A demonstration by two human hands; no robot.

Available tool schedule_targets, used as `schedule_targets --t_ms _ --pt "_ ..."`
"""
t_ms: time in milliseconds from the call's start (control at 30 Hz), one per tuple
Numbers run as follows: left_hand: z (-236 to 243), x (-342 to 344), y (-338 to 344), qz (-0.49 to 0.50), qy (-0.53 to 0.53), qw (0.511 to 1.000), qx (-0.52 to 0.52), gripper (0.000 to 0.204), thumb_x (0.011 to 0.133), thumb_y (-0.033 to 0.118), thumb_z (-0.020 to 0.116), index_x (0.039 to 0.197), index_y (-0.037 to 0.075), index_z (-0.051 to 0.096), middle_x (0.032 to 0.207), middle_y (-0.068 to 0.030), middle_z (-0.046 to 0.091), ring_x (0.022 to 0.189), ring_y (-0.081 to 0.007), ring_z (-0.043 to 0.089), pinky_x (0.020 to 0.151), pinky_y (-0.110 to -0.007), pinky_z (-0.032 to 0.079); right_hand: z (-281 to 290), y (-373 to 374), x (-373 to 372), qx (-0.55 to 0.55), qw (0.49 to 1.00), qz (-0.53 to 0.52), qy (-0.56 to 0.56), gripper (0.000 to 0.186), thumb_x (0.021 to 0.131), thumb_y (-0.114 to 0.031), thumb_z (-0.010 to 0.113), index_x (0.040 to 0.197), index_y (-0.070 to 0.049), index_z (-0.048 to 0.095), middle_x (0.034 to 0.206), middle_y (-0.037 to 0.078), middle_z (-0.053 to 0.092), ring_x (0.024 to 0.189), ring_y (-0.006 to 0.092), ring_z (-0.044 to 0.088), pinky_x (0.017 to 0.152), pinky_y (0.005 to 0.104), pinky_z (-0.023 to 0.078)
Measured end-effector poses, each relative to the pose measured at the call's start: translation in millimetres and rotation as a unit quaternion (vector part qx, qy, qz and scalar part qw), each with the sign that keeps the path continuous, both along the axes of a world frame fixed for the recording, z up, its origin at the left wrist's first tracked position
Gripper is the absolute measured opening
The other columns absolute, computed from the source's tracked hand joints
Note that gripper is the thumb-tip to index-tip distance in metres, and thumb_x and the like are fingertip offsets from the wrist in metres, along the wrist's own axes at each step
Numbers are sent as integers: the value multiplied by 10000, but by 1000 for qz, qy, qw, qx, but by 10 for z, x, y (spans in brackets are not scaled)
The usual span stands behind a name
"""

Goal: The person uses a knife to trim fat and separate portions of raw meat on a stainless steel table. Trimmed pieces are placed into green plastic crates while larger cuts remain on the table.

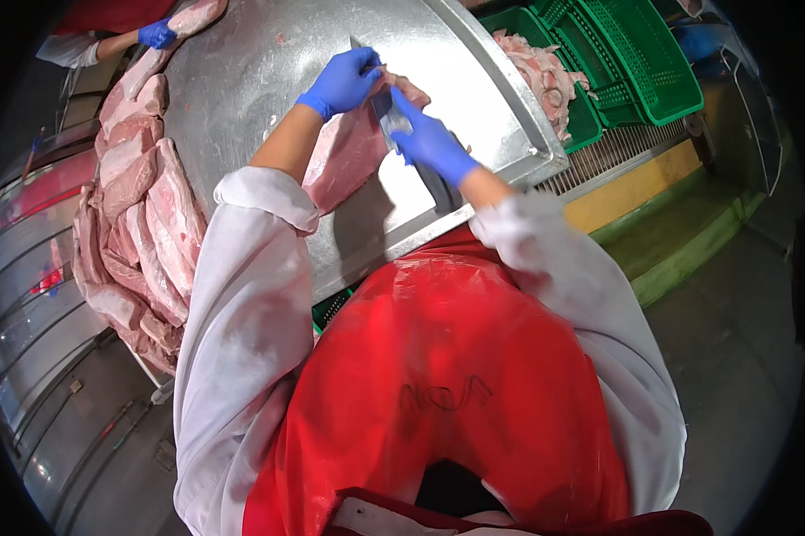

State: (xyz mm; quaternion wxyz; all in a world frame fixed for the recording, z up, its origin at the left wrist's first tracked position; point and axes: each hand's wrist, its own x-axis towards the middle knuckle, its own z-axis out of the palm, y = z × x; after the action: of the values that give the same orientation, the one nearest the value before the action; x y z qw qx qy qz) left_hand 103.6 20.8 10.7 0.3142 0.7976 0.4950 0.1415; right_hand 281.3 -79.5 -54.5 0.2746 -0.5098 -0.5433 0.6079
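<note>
A long slab of raw pink meat (344,161) lies on the steel table in front of me. My left hand (342,83), in a blue glove, is closed on the far end of the slab. My right hand (433,145), gloved alike, grips a knife, its index finger stretched forward along it. The knife blade (384,114) lies against the meat's right side, close to my left fingers. A pale flap of meat (408,90) sticks out beyond the blade. Most of the knife's handle is hidden by my right hand.
Many meat pieces (139,201) are heaped along the table's left side. Across the table's raised rim (500,76), a green crate (583,121) holds pale trimmings (536,76); another green crate (661,67) stands beside it. At top left, a co-worker's blue-gloved hand (158,34) holds meat.
</note>
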Motion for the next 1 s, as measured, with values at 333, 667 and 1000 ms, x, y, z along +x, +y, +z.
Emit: schedule_targets --t_ms 333,667,1000 --pt "-44 3 273 -104 20 994 32 273 909 188 639 1106 -1 637 949 -199 684 865 -314 666 823 -383 526 72 -568 -265 -3 998 -31 63 742 922 -93 564 1588 -104 236 918 192 693 700 226 696 640 360 570" --pt "135 58 263 -55 11 997 46 150 874 161 623 827 18 618 740 -194 609 662 -287 563 671 -411 492 212 -855 -608 -17 1000 -21 -9 765 925 -75 515 1605 -121 166 887 236 670 711 304 667 681 434 562" --pt "536 -140 144 -38 -32 997 66 172 862 182 643 828 13 639 723 -187 614 644 -274 580 648 -409 493 371 -1082 -915 18 1000 -7 -12 800 909 -104 524 1597 -54 118 820 326 659 703 456 677 616 479 568"
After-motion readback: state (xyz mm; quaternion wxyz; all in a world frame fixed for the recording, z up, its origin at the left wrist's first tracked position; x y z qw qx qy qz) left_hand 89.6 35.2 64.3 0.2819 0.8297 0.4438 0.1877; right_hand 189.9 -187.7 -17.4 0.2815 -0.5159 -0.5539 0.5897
